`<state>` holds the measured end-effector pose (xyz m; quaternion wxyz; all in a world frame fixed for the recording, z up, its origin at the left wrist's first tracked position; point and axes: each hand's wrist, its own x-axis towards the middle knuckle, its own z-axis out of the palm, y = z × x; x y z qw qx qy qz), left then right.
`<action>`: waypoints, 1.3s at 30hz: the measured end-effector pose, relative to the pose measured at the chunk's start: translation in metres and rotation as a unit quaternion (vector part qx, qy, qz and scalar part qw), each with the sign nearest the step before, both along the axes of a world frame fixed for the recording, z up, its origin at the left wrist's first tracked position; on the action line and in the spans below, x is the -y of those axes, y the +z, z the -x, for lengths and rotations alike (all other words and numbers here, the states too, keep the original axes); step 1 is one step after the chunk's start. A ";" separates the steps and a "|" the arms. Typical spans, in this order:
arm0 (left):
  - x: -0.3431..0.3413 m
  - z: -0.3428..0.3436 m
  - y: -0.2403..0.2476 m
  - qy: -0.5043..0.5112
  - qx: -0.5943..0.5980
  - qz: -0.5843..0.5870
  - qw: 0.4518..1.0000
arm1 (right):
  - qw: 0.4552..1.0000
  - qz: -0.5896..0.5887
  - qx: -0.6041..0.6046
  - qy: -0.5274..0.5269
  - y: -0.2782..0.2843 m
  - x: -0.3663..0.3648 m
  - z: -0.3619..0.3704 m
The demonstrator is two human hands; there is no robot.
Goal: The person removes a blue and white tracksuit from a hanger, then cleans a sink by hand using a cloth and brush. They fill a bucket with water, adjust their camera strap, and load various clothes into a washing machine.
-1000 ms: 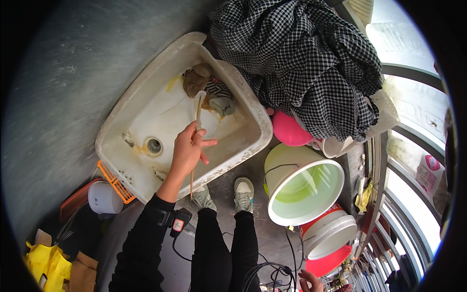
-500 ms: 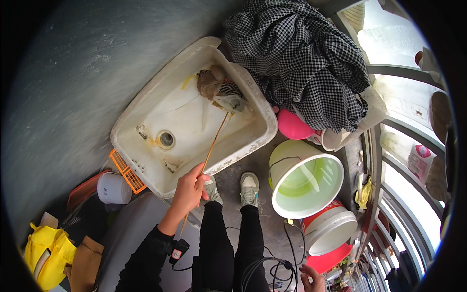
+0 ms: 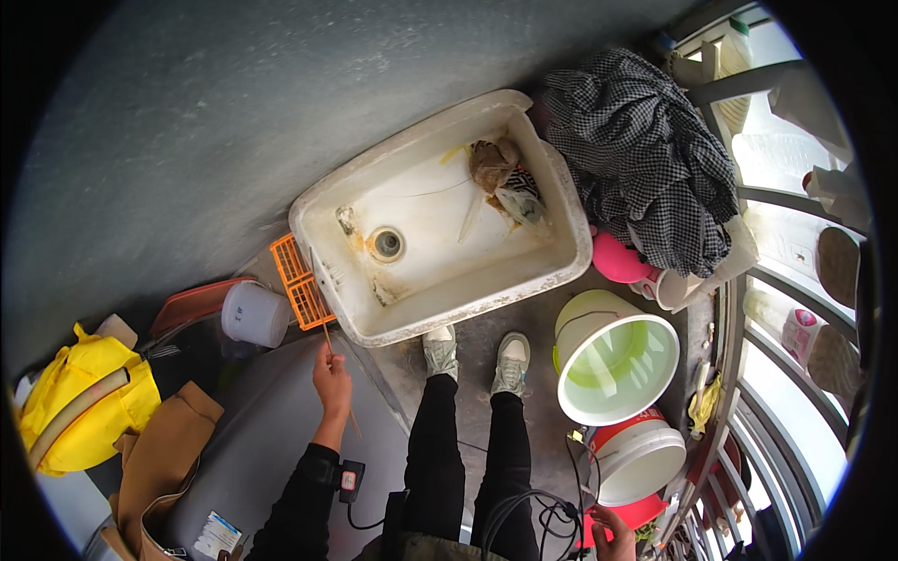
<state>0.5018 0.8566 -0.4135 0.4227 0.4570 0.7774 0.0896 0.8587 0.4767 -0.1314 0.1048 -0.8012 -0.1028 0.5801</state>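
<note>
My left hand (image 3: 330, 381) is closed round a thin brown stick (image 3: 354, 423), just below an orange plastic basket (image 3: 301, 280) on the left. The stick's upper end reaches the basket's lower edge; I cannot tell whether they touch. A stained white sink (image 3: 435, 297) lies ahead, its drain hole (image 3: 385, 244) at the left. Crumpled bags and brownish waste (image 3: 494, 166) are in its far right corner. At the lower right edge, my right hand (image 3: 613, 535) is only partly in view, fingers apart and holding nothing visible, beside black cables (image 3: 538, 512) and a red basin (image 3: 644, 511).
A pale green bucket (image 3: 617, 360) and a white-and-red bucket (image 3: 638, 465) stand right of my feet. Checked cloth (image 3: 645, 159) heaps beside the sink above a pink round object (image 3: 617, 259). Railings line the right. A white tub (image 3: 254, 314), yellow bag (image 3: 98, 397) and cardboard (image 3: 168, 449) are left.
My left hand has moved left with the stick, drawing its tip out of the sink and over beside the orange basket. The view has shifted. My right hand stays low at the right.
</note>
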 end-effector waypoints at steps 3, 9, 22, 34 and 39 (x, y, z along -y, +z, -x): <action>-0.011 0.049 -0.019 0.021 -0.014 0.004 1.000 | 0.999 0.012 -0.011 0.028 0.002 -0.007 0.004; -0.049 0.100 -0.066 -0.082 -0.136 -0.093 0.983 | 0.998 -0.003 0.002 0.057 0.006 -0.032 0.015; -0.081 0.128 -0.128 0.172 0.050 0.157 0.971 | 0.993 0.059 0.014 0.097 0.016 -0.038 0.050; -0.005 -0.008 0.026 0.054 0.135 0.165 0.975 | 0.996 -0.032 0.086 -0.012 0.051 -0.044 0.066; 0.014 -0.110 0.036 -0.038 0.226 0.281 0.932 | 0.993 -0.042 0.088 -0.069 0.063 -0.006 0.058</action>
